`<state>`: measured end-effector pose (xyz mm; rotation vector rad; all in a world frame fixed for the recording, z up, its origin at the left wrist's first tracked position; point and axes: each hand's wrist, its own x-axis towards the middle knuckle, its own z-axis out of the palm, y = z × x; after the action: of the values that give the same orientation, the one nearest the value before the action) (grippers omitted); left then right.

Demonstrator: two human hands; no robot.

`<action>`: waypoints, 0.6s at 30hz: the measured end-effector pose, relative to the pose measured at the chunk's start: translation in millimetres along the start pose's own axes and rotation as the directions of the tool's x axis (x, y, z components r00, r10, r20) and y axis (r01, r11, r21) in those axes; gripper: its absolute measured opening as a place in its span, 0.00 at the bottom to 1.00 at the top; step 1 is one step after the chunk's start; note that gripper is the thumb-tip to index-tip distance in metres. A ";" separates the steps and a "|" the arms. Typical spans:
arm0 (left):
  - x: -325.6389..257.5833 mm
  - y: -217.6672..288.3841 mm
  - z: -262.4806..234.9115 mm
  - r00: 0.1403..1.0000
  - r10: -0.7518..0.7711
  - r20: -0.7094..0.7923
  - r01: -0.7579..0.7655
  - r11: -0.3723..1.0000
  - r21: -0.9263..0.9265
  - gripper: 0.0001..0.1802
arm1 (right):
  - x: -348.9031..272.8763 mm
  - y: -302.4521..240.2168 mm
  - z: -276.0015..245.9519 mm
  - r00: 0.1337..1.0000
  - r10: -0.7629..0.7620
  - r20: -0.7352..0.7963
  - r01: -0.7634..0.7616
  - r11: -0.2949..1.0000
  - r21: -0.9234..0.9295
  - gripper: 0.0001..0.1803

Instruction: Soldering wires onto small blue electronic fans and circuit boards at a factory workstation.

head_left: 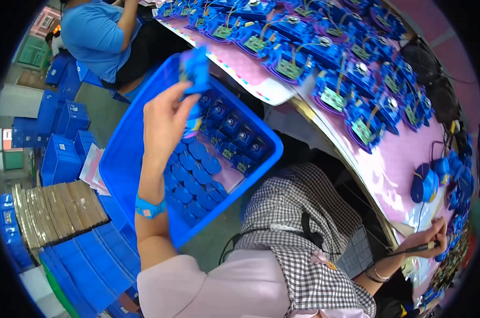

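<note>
My left hand is raised over a large blue plastic crate, its fingers pinched on a blue plastic housing blurred by motion. Inside the crate lie rows of blue oval parts and several blue housings with round metal pieces, beside a strip of pink sheet. At the right, over the workbench edge, my right hand is closed around a dark pen-shaped tool that looks like a soldering iron. Close to it on the bench stands a dark blue rounded part.
Many blue housings with green circuit boards cover the pink-topped workbench. A person in a blue shirt sits at the far left. Stacked cardboard and blue crates stand to my left.
</note>
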<state>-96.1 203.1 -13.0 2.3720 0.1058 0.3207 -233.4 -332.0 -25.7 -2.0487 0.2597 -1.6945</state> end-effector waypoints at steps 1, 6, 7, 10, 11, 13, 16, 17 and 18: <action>4.5 -45.5 -6.2 0.997 -0.076 -0.018 0.078 0.979 0.187 0.14 | 1.0 2.7 -0.6 1.000 -0.012 0.009 0.012 1.000 -0.015 0.16; 22.3 -256.1 87.0 0.984 -0.086 0.156 -0.021 0.813 0.582 0.10 | 5.9 7.2 6.2 0.997 0.073 -0.006 -0.073 0.976 -0.204 0.17; 29.7 -282.7 114.4 0.973 -0.118 0.199 -0.026 0.800 0.600 0.08 | 7.6 4.0 10.0 0.995 0.102 -0.006 -0.100 0.962 -0.255 0.17; 50.4 -348.0 175.4 0.902 -0.298 0.314 -0.060 0.632 0.772 0.08 | 11.1 -6.4 17.9 0.996 0.074 0.052 -0.055 0.952 -0.302 0.18; 51.8 -356.1 185.8 0.898 -0.295 0.326 -0.067 0.641 0.764 0.08 | 11.7 -7.9 16.9 0.997 0.043 0.071 -0.018 0.946 -0.323 0.17; 52.8 -362.8 197.5 0.967 -0.145 0.209 -0.081 0.603 0.794 0.07 | 9.2 -13.1 19.1 0.996 0.010 0.092 0.022 0.941 -0.338 0.17; 45.1 -379.8 209.2 0.965 -0.174 0.195 -0.053 0.598 0.800 0.08 | 6.6 -15.8 20.5 0.991 -0.011 0.130 0.056 0.934 -0.354 0.16; 41.2 -385.6 209.2 0.975 -0.163 0.153 -0.026 0.598 0.801 0.09 | 5.7 -15.1 21.2 0.989 -0.002 0.148 0.056 0.931 -0.360 0.16; 39.5 -379.2 211.5 0.974 -0.160 0.158 -0.030 0.603 0.798 0.09 | 6.0 -14.9 19.8 0.989 -0.004 0.147 0.058 0.929 -0.366 0.16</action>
<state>2.6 347.1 -412.5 3.2825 0.2862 -0.0643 -215.2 -317.0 -16.1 -2.4460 0.5364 -1.5998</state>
